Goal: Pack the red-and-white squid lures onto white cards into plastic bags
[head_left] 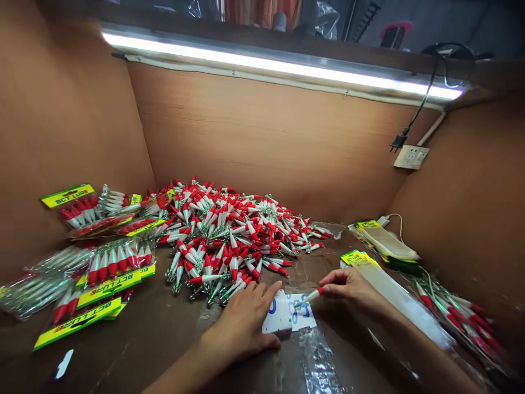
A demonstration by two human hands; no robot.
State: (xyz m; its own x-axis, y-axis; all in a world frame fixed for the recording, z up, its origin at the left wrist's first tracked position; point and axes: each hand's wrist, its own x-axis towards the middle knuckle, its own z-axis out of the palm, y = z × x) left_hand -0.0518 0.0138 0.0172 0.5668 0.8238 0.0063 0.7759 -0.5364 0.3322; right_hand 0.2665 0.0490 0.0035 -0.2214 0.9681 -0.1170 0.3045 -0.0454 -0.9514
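My right hand (346, 284) pinches the red end of a red and white lure (315, 295). The lure's greenish hook end lies over a white paper with blue marks (304, 313). Beside it, my left hand (246, 317) rests with its fingers spread at the left part of the paper, next to the front edge of a big pile of red and white lures (233, 224). Part of the paper is hidden under my left hand.
Packed lures with yellow labels (109, 288) lie at the left. At the right are flat clear bags (385, 279), another stack of bags (388, 241) and more lures (459, 314). A plug (398, 142) hangs by a wall socket (411, 157). Clear tape (320, 361) covers the front of the table.
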